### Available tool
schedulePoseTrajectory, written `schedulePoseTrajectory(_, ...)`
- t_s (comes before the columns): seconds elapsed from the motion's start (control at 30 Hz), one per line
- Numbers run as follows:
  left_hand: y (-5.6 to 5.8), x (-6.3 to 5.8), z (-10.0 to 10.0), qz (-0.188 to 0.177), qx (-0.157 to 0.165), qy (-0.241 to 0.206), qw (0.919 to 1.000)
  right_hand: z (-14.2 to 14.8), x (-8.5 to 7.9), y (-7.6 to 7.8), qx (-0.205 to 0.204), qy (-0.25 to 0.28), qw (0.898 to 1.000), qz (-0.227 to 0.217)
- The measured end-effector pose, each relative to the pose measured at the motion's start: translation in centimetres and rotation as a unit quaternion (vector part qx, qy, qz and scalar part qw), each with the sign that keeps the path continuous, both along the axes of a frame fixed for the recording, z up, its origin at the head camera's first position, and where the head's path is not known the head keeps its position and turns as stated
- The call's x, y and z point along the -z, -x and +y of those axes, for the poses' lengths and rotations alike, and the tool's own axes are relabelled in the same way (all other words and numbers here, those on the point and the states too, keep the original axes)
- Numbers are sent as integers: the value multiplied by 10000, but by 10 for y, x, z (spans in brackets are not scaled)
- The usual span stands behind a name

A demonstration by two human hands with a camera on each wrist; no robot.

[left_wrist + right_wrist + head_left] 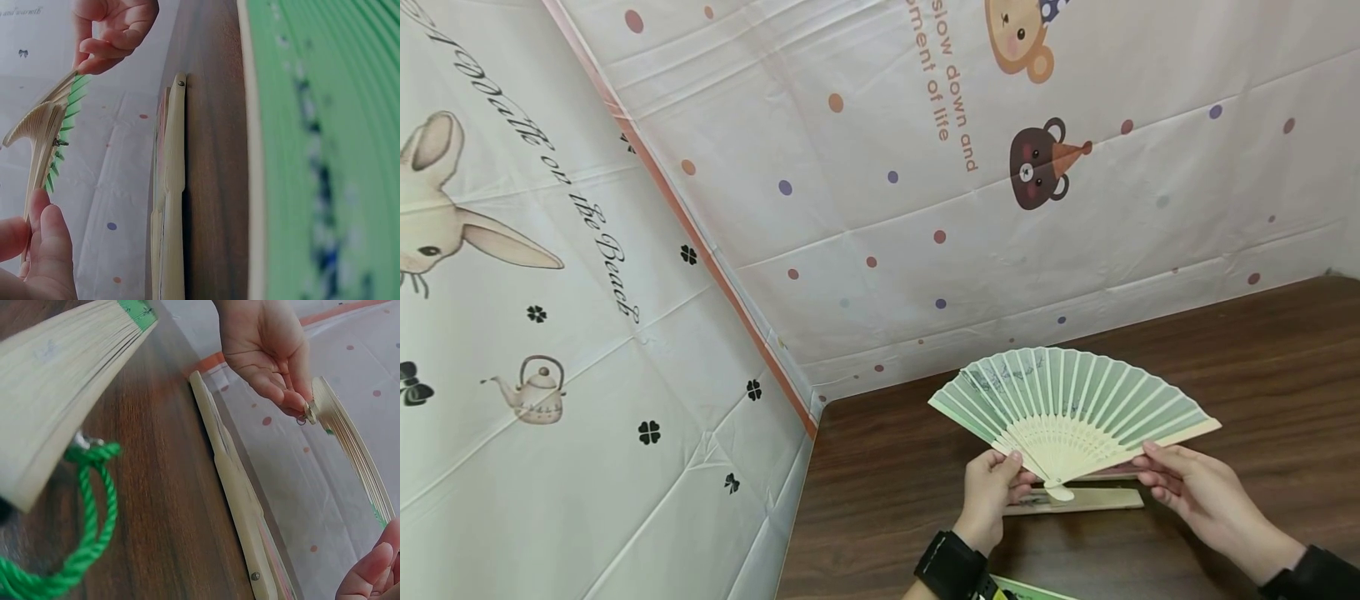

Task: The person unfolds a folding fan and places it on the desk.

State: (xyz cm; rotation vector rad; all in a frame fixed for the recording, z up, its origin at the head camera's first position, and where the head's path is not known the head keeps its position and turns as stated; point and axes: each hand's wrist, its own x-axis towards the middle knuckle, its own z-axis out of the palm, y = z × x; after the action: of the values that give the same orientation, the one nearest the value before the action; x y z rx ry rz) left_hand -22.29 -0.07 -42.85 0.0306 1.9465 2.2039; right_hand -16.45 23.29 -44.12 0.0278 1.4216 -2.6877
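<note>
Walled in, behind and to the left, by printed cloth (pixel 850 208) with dots, animals and lettering. Laid out below: dark wooden table (pixel 1262 358). Raised off the table between both hands: open green fan (pixel 1067 408), with pleats splayed in a wide half-moon and pale ribs gathered at the pivot below. Judging by that spread, opened out fully or nearly so; not yet let go or set down. Lying closed on the table beneath: pale folded fan (pixel 1101 500), with a pinkish folded fan (pixel 1112 475) just beyond, mostly hidden. Lying nearer, cut off by the lower edge of the head view: green folded fan (pixel 1033 590), apparently closed and untouched. Pinching the outer stick close to the pivot, between thumb and fingers: left hand (pixel 992 492). Pinching the opposite outer stick, farther out from the pivot: right hand (pixel 1195 492). Looped from the nearer folded fan, in the right wrist view: green cord (pixel 97 512). Smallest, at the pivot beside the left fingertips: metal ring (pixel 302 420).
</note>
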Motion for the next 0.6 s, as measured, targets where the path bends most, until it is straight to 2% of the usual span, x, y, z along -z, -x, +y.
schedulePoseTrajectory(0.23, 2, 1, 0, -87, -113, -112, 9998, -2, -2, -1, -48, 101, 9999, 44)
schedulePoseTrajectory(0.6, 2, 1, -2, -9, -176, -182, 9997, -2, -1, -1, -82, 158, 9998, 26)
